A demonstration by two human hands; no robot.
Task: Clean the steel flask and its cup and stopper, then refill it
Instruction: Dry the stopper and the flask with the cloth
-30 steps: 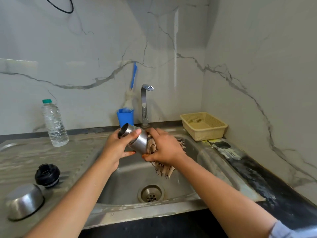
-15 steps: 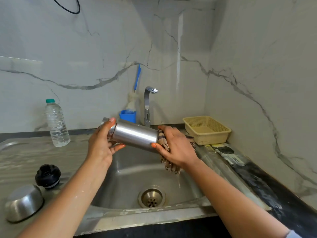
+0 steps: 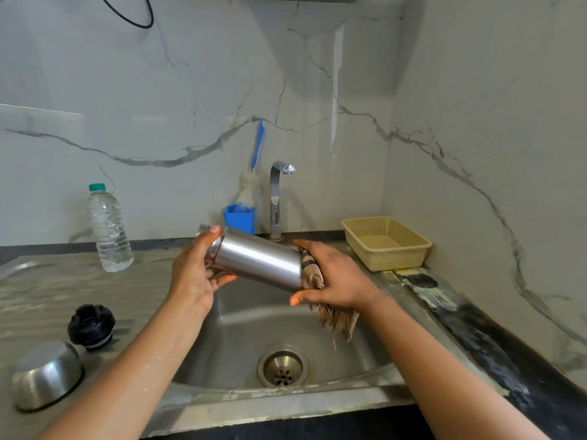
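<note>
The steel flask (image 3: 259, 260) lies almost level in the air above the sink basin (image 3: 251, 331), neck to the left. My left hand (image 3: 195, 274) grips its neck end, fingers curled around it. My right hand (image 3: 333, 277) holds a striped brown cloth (image 3: 336, 322) against the flask's base, the cloth's fringe hanging down. The black stopper (image 3: 91, 325) stands on the draining board at the left. In front of it the steel cup (image 3: 46, 374) rests upside down.
A water bottle (image 3: 109, 230) with a green cap stands at the back left. Behind the sink are a blue holder (image 3: 239, 219) with a bottle brush and the tap (image 3: 278, 198). A beige basket (image 3: 386, 242) sits at the back right. The drain (image 3: 282, 368) is open.
The flask has swung from pointing toward me to lying sideways and risen a little. My right hand with the cloth has slid from the flask's side to its base end.
</note>
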